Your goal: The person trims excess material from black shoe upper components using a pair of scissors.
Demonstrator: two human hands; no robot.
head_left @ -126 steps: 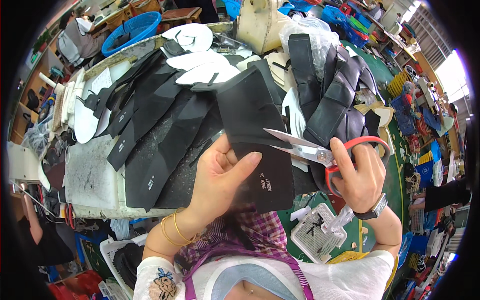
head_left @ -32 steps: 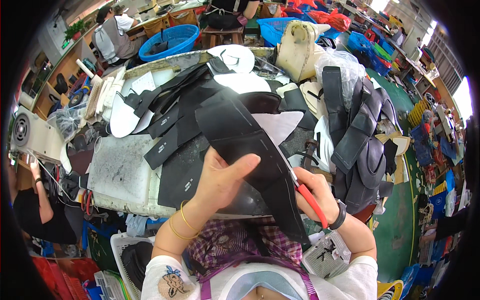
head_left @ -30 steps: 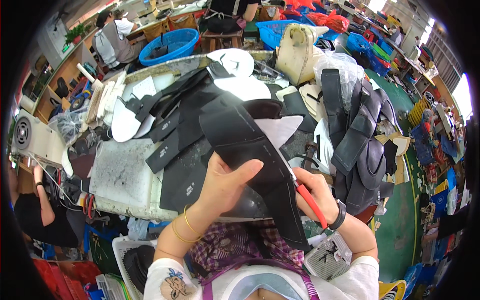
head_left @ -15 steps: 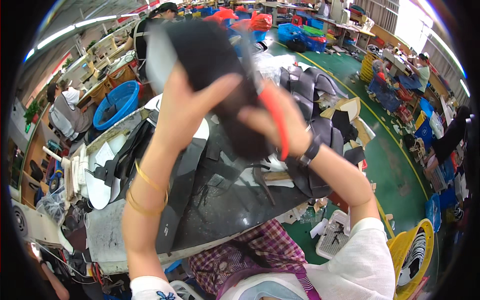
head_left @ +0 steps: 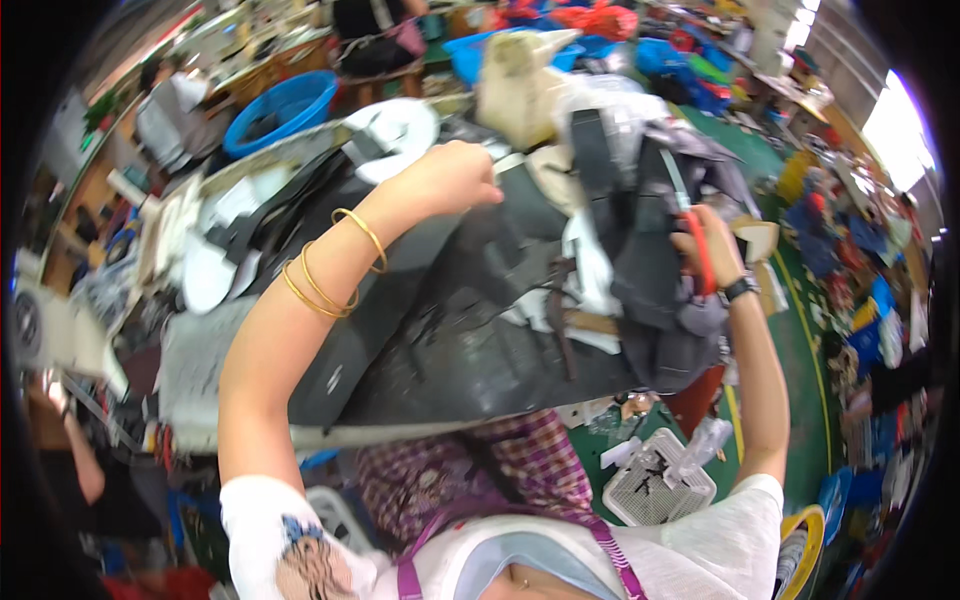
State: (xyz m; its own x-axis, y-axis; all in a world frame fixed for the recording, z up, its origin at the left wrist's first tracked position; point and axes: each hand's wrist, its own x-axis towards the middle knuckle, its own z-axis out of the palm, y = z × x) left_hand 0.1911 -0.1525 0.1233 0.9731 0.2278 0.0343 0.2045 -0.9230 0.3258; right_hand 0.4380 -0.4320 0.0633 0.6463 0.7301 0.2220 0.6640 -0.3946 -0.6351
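Observation:
My left hand (head_left: pixel 458 180) is closed over the far middle of the dark worktable (head_left: pixel 450 370); whether anything sits in its curled fingers is hidden. Gold bangles circle that forearm. At the right side, my right hand (head_left: pixel 712 245) grips a pair of scissors (head_left: pixel 700 240) with red handles, blades pointing away from me. Next to that hand is a long dark piece of material (head_left: pixel 645 265), lying against a heap of dark shoe parts (head_left: pixel 690 345). A hammer (head_left: pixel 592 322) with a wooden handle lies on the table between my hands, partly covered.
Dark sheets (head_left: pixel 290 215) and white cut-outs (head_left: pixel 400 130) cover the table's left side. Behind it stand a cream container (head_left: pixel 515 90) and a blue tub (head_left: pixel 280 110). A white plastic basket (head_left: pixel 658 480) is below the front right edge. People sit at benches beyond.
My hands have come apart from the dark piece held up between them. The right has moved right with the scissors; the piece is now down by the heap. My view has shifted.

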